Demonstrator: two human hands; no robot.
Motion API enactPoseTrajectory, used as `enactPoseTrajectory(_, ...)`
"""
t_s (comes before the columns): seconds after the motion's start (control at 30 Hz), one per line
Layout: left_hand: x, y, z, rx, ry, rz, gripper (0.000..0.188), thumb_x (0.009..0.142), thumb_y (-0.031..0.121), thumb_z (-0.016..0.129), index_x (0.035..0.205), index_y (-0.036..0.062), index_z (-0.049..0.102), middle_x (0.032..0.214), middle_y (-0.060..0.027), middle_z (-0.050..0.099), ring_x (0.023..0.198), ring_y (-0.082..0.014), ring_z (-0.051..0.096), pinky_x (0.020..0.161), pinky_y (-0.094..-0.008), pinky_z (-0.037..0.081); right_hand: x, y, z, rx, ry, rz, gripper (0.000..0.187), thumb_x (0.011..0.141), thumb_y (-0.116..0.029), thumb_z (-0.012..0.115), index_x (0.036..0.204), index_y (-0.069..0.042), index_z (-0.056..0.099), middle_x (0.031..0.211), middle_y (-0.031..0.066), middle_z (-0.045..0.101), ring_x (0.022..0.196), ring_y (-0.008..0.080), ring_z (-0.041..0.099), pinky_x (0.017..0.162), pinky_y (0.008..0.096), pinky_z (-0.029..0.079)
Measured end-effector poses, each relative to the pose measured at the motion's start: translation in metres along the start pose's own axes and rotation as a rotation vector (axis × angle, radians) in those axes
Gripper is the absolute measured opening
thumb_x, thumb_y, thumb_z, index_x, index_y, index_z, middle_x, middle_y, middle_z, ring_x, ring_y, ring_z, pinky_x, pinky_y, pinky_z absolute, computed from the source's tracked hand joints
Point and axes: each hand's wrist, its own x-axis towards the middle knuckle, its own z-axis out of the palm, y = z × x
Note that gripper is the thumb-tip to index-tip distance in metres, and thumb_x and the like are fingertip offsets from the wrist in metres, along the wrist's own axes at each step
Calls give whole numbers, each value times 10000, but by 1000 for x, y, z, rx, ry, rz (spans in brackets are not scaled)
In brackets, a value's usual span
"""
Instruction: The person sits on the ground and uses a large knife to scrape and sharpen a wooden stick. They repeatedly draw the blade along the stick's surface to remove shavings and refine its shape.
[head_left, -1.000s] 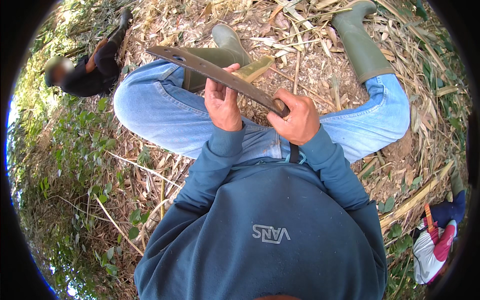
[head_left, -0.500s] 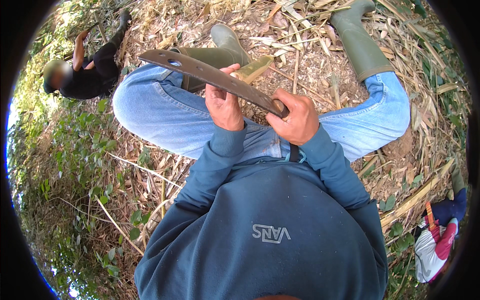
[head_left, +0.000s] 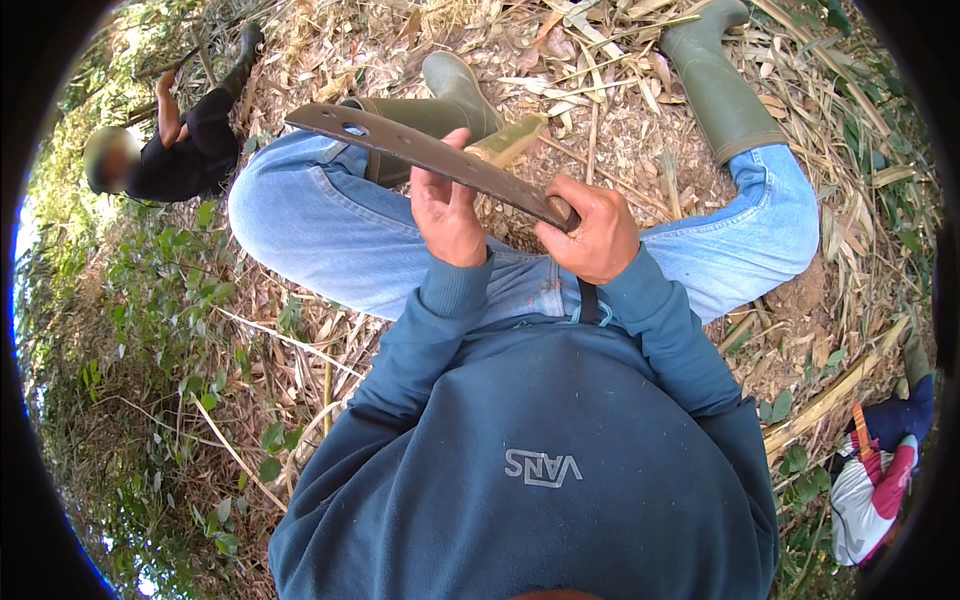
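A long dark machete (head_left: 420,157) with a hole near its broad end slants across my lap, that end up toward the left. My right hand (head_left: 600,232) is closed round its handle at the lower right end. Against the blade's near side is my left hand (head_left: 452,225), its fingers stretched upward and partly hidden by the blade; one fingertip shows past the far edge. Just beyond the blade is a pale yellow-green piece of cut bamboo (head_left: 512,140), whose lower end the blade hides. Whether my left fingers touch it is hidden.
My bent legs in jeans (head_left: 320,215) and green rubber boots (head_left: 715,90) frame dry leaves and chips (head_left: 620,130). Green plants (head_left: 170,310) grow at left. A person in black (head_left: 185,155) sits far left; another person (head_left: 870,490) is at lower right.
The machete has shifted slightly right and down. My left fingers have straightened a little behind the blade. My right hand keeps its grip. The person in black has moved an arm slightly.
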Motion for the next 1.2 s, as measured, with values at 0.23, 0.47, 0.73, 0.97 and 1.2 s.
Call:
enactPoseTrajectory(0.23,58,193,10,306,-138,1431,342,945,149,549,1239,-22,511,1249,-197,561,1140,-287,569,1042,-459,452,0,-1,-4,-45,-23,-9,240,724,-159,726,861,-43,567,694,161,603,654,377,626,574,445,476)
enactPoseTrajectory(0.47,131,132,57,1365,-403,1337,557,895,192,640,1392,12,464,1348,-214,523,1356,-421,404,1158,-564,239,7,11,2,-72,68,-82,190,724,-138,701,851,-32,606,574,144,524,514,328,558,515,396,436)
enactPoseTrajectory(0.73,126,135,67,1220,-425,1383,462,944,208,591,1352,13,496,1311,-182,556,1298,-359,449,1146,-518,277,10,12,-10,-128,63,-28,193,719,-146,691,853,-35,606,607,174,553,567,366,589,538,423,455)
enactPoseTrajectory(0.97,111,105,62,1038,-483,1105,482,922,231,640,1328,4,513,1373,-199,514,1398,-405,357,1171,-545,209,0,41,-7,-178,23,93,195,725,-176,679,842,-36,609,619,193,570,596,391,601,568,439,471)
enactPoseTrajectory(1.2,78,70,37,836,-200,876,280,915,83,665,1157,4,547,1047,-112,559,1029,-209,523,946,-357,416,16,62,-2,-156,31,100,193,738,-175,675,847,-37,597,580,174,546,567,378,593,550,434,458)
